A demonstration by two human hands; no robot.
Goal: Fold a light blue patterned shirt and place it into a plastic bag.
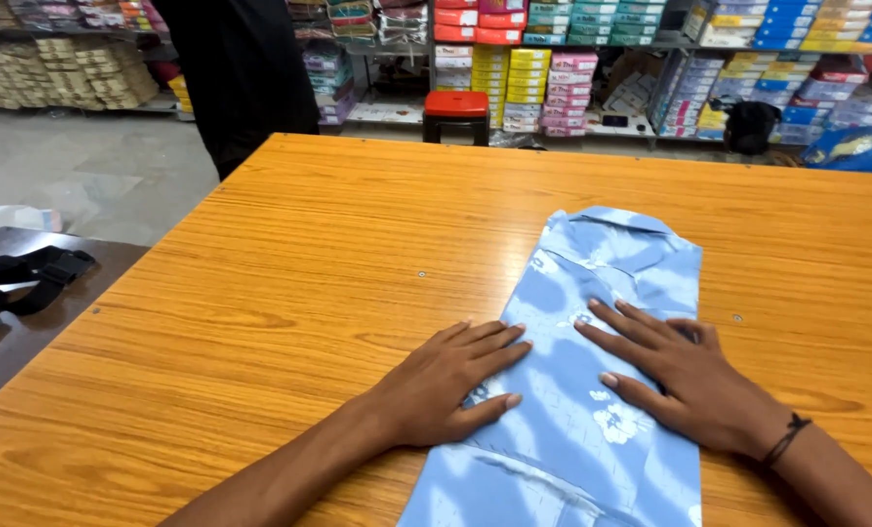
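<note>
On top of the folded blue shirt, both hands lie flat with fingers spread, gripping nothing. Her left hand presses the shirt's left edge; the right hand rests nearer its middle. Its long side runs away from them across the orange bench, collar far.

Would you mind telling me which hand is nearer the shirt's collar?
Right. The right hand lies flat on the light blue shirt, closer to the collar; the left hand presses the shirt's left edge, farther back.
</note>
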